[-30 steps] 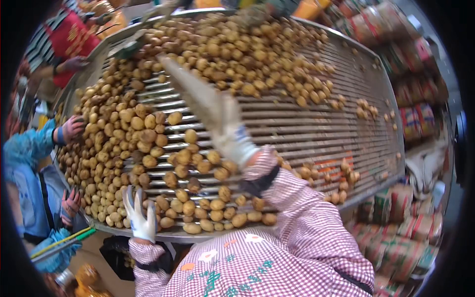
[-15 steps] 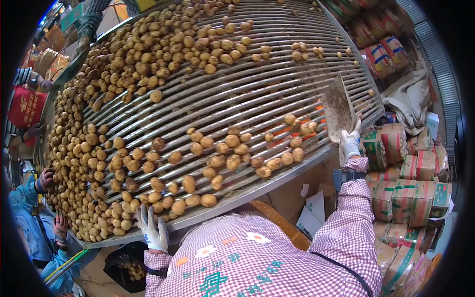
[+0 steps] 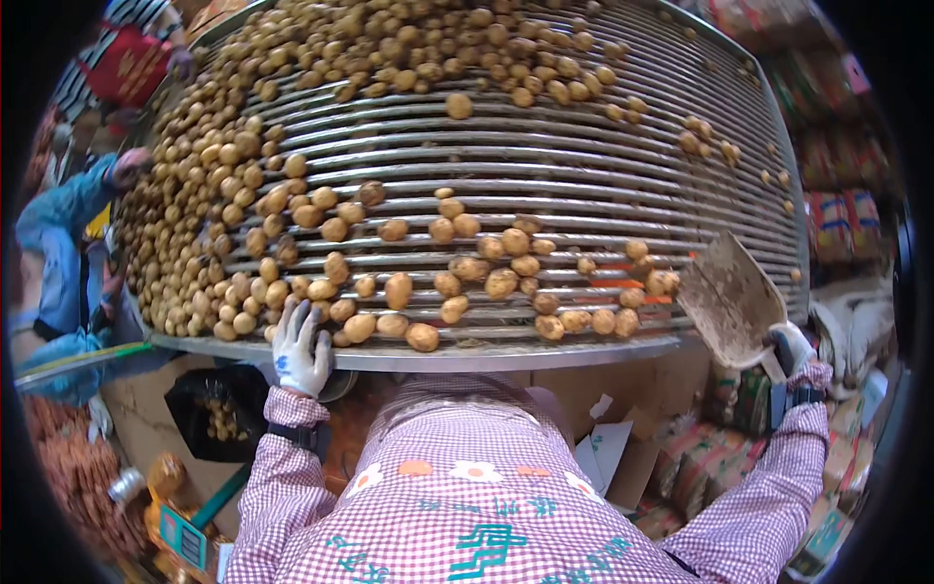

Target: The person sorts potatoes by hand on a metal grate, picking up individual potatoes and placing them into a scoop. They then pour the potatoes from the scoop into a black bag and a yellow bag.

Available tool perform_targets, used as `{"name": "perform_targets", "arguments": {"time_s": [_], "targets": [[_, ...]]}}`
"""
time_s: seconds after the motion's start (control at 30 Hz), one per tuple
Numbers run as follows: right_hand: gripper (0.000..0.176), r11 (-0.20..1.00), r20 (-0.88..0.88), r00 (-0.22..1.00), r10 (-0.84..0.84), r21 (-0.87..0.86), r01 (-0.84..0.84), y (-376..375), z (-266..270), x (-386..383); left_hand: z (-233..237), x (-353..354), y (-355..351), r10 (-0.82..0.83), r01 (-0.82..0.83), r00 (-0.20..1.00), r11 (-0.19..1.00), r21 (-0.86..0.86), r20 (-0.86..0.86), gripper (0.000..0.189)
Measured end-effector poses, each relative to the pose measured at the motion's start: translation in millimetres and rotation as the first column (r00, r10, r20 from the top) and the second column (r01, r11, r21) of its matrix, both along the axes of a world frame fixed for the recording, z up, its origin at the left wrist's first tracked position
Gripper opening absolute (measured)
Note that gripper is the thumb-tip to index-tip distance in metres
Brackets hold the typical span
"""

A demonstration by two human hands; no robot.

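My left hand (image 3: 303,348), in a white glove with grey fingertips, rests at the front metal rim with its fingers stretched out. Its fingertips reach the nearest potatoes (image 3: 359,328). At the right, my right hand (image 3: 793,348), also gloved, is closed round the handle of a dirty metal scoop (image 3: 730,302). The scoop's blade lies over the right front corner of a barred sorting table (image 3: 389,161), just right of a small group of potatoes (image 3: 603,321). No potatoes show in the scoop. A dense heap of potatoes (image 3: 195,195) covers the table's left and far sides.
A co-worker in blue sleeves (image 3: 63,219) has a hand at the left edge of the heap. Another person with a red bag (image 3: 126,63) stands behind. Below the rim sits a black bag (image 3: 214,414) holding some potatoes. Packed cartons (image 3: 710,453) are stacked at the right.
My view has turned and shifted. The scoop has swung outward to the right with my right hand, away from the potatoes. My left hand stays at the front rim.
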State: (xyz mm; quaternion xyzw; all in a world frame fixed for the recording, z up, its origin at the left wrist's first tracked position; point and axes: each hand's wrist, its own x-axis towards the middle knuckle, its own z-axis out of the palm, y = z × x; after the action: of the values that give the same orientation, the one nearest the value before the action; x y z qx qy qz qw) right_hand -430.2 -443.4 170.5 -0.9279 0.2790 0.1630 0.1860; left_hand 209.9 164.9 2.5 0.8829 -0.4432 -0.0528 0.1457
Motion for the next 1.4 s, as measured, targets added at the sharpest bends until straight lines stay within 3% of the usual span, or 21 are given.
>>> {"name": "perform_targets", "arguments": {"time_s": [0.1, 0.17, 0.23, 0.27, 0.3, 0.33, 0.37, 0.43, 0.57, 0.6, 0.63, 0.77, 0.83, 0.97, 1.07, 1.13, 1.23, 1.27, 1.33, 1.37, 1.4], "targets": [[0.017, 0.873, -0.048, 0.891, -0.451, 0.184, 0.452, -24, -7, -20, -2, -1, -1, 0.024, -0.023, 0.999, 0.999, -0.049, 0.022, 0.041], [0.014, 0.823, -0.023, 0.84, -0.543, 0.187, 0.537, -46, -11, -28, -1, 0, 1, 0.052, -0.049, 0.998, 0.994, -0.097, 0.032, 0.04], [0.017, 0.897, 0.041, 0.896, -0.441, 0.029, 0.44, -24, 13, 4, 0, 2, 2, 0.047, -0.043, 0.999, 0.989, -0.138, 0.022, 0.04], [0.025, 0.976, -0.034, 0.999, -0.015, -0.219, 0.008, 8, 41, 50, 0, 4, 2, 0.104, -0.098, 0.994, 0.984, -0.147, 0.039, 0.04], [0.028, 0.99, -0.128, 0.985, 0.113, -0.066, -0.122, -35, 15, 22, -1, 6, 4, 0.077, -0.072, 0.997, 0.987, -0.143, 0.032, 0.04], [0.009, 0.985, -0.308, 0.936, 0.172, 0.054, -0.163, -19, 11, 64, -1, 6, 7, 0.046, -0.043, 0.999, 0.991, -0.13, 0.018, 0.039], [0.019, 0.944, -0.388, 0.921, -0.04, 0.287, 0.162, -26, -10, 63, 2, 6, 7, 0.052, -0.052, 0.999, 0.992, -0.114, -0.003, 0.042], [0.032, 0.624, -0.575, 0.708, -0.411, 0.389, 0.678, -17, -34, 90, 3, 6, 7, 0.074, -0.075, 0.997, 0.991, -0.113, -0.011, 0.043], [0.036, 0.094, -0.722, 0.425, -0.545, 0.451, 0.887, 65, -35, 244, 6, 1, 4, 0.094, -0.096, 0.995, 0.99, -0.107, -0.021, 0.055], [0.031, 0.613, -0.37, 0.929, 0.022, 0.739, 0.28, 80, -38, 276, 8, -3, 0, 0.095, -0.098, 0.995, 0.987, -0.128, -0.026, 0.059], [0.03, 0.751, 0.116, 0.845, 0.522, 0.407, -0.52, 95, -41, 307, 10, -10, -8, 0.056, -0.062, 0.997, 0.992, -0.113, -0.056, 0.066], [0.033, 0.688, 0.127, 0.961, 0.247, 0.676, -0.266, 159, -62, 406, 7, -46, -35, 0.145, -0.172, 0.98, 0.961, -0.215, -0.136, 0.071], [0.041, 0.459, 0.074, 0.995, 0.074, 0.883, -0.1, 200, -90, 472, 0, -52, -37, 0.268, -0.284, 0.959, 0.897, -0.338, -0.094, 0.071], [0.056, 0.088, 0.094, 0.987, -0.132, 0.993, -0.082, 255, -118, 567, -15, -52, -45, 0.53, -0.533, 0.832, 0.679, -0.504, -0.167, 0.068], [0.058, 0.258, 0.236, 0.949, -0.207, 0.949, -0.18, 227, -133, 564, -14, -44, -44, 0.641, -0.661, 0.715, 0.488, -0.57, -0.28, 0.058], [0.058, 0.021, 0.132, 0.925, -0.356, 0.991, -0.133, 200, -89, 538, -6, -23, -28, 0.665, -0.688, 0.691, 0.487, -0.538, -0.282, 0.049], [0.052, 0.037, -0.147, 0.812, -0.565, 0.979, 0.202, 143, -78, 478, 0, 32, -1, 0.735, -0.701, 0.664, 0.551, -0.452, -0.134, 0.035], [0.048, 0.016, -0.217, 0.726, -0.653, 0.954, 0.299, 126, -78, 457, -20, 59, 19, 0.66, -0.706, 0.687, 0.508, -0.493, -0.304, 0.033], [0.031, 0.098, -0.157, 0.636, -0.756, 0.933, 0.347, 130, -63, 434, -10, 106, 29, 0.709, -0.727, 0.669, 0.563, -0.392, -0.224, 0.036], [0.029, 0.109, -0.177, 0.654, -0.736, 0.922, 0.372, 119, -70, 414, -13, 128, 32, 0.696, -0.804, 0.593, 0.483, -0.346, -0.406, 0.036], [0.033, 0.093, -0.132, 0.584, -0.801, 0.936, 0.339, 129, -74, 403, -4, 148, 33, 0.772, -0.812, 0.584, 0.555, -0.18, -0.251, 0.036]]}}
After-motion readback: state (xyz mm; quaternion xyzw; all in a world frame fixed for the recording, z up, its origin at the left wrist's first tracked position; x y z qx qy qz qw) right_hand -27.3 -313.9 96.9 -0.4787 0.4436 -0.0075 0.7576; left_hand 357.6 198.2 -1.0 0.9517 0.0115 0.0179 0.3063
